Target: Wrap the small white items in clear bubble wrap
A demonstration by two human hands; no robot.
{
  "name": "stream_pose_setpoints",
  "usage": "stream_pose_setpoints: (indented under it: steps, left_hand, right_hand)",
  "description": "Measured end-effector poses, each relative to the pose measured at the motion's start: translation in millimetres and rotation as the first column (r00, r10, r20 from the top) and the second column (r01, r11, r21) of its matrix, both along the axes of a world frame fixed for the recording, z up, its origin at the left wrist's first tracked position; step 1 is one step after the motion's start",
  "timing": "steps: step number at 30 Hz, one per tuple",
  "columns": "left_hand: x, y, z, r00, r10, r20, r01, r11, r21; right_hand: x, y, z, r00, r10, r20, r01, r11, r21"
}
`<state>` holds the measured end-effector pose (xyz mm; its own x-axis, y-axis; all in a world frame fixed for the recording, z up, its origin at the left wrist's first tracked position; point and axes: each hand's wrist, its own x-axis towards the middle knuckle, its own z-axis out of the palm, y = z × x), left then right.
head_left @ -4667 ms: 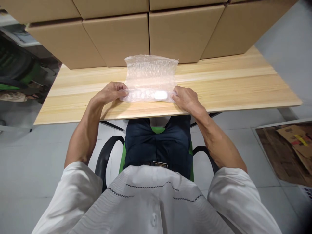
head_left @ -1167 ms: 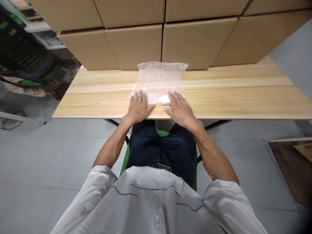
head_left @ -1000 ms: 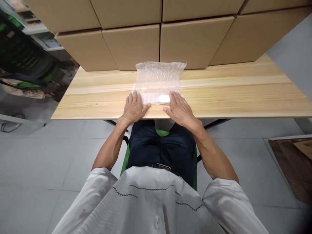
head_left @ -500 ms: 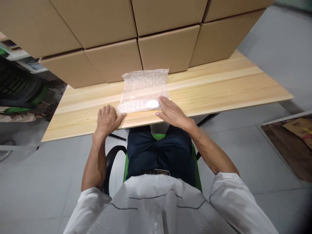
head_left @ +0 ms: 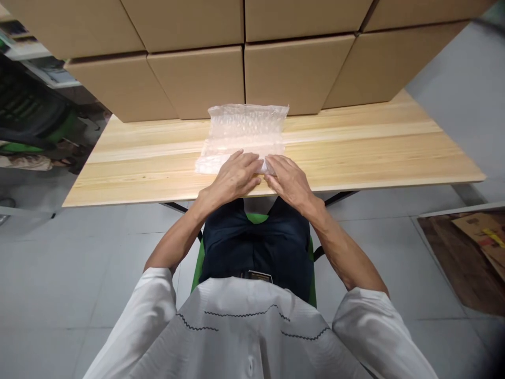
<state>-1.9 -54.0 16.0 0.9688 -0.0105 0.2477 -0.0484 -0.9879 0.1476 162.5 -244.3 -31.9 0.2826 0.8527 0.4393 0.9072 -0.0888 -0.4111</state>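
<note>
A clear sheet of bubble wrap (head_left: pixel 248 129) lies on the wooden table, its near edge folded over into a thick band. Something white and shiny shows within that fold between my hands, mostly covered, so its kind is unclear. My left hand (head_left: pixel 235 173) curls over the middle of the folded edge, fingers pressed together on it. Just to its right, my right hand (head_left: pixel 290 180) grips the fold's right end, fingertips on top and thumb at the near side. The two hands' fingertips almost meet.
Stacked cardboard boxes (head_left: pixel 197 79) line the back of the wooden table (head_left: pixel 379 147), right behind the bubble wrap. A dark chair with green parts (head_left: pixel 35 121) and a shelf stand at the left. Flattened cardboard (head_left: pixel 479 237) lies at the lower right.
My left hand has moved right, from the table beside the wrap onto its folded edge near my right hand. My right hand stays at the fold's right end. The camera view has shifted slightly.
</note>
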Motion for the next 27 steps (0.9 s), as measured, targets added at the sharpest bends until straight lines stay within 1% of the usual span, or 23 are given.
stream_pose_setpoints:
  steps: [2, 5, 10, 14, 17, 22, 24, 27]
  left_hand:
    - [5.9, 0.6, -6.9, 1.000, -0.004, -0.007, 0.004, 1.000, -0.025]
    - [8.0, 3.4, -11.9, 1.000, 0.025, 0.004, -0.025, 0.998, -0.061]
    - [11.4, 6.9, -11.6, 0.999, 0.048, -0.004, -0.048, 0.995, -0.087]
    - [13.7, 11.6, -8.3, 0.999, 0.034, -0.015, -0.035, 0.989, -0.145]
    - [14.3, 17.5, -1.6, 0.999, 0.027, -0.047, -0.035, 0.983, -0.180]
    - [16.3, 31.5, 18.7, 0.982, 0.079, -0.170, -0.126, 0.951, -0.281]
    - [18.1, 38.8, 26.5, 0.978, 0.058, -0.199, -0.126, 0.928, -0.349]
    - [23.3, 51.2, 33.9, 0.974, -0.025, -0.224, -0.087, 0.875, -0.477]
  right_hand:
    - [0.6, 0.9, -1.6, 1.000, -0.013, 0.009, 0.013, 0.999, -0.045]
    - [0.1, 1.1, -0.3, 0.999, -0.038, 0.026, 0.041, 0.994, -0.103]
    - [-2.0, 6.0, 4.4, 0.991, -0.090, 0.096, 0.103, 0.985, -0.141]
    - [-1.5, 11.0, 8.2, 0.981, -0.127, 0.144, 0.149, 0.976, -0.157]
    - [1.5, 11.7, 11.5, 0.983, -0.130, 0.127, 0.150, 0.975, -0.164]
    - [10.9, 8.7, 18.0, 0.991, -0.130, 0.026, 0.133, 0.977, -0.165]
    - [15.9, 7.4, 21.9, 0.991, -0.132, -0.035, 0.124, 0.976, -0.179]
    - [25.4, 6.9, 29.2, 0.979, -0.112, -0.169, 0.081, 0.980, -0.183]
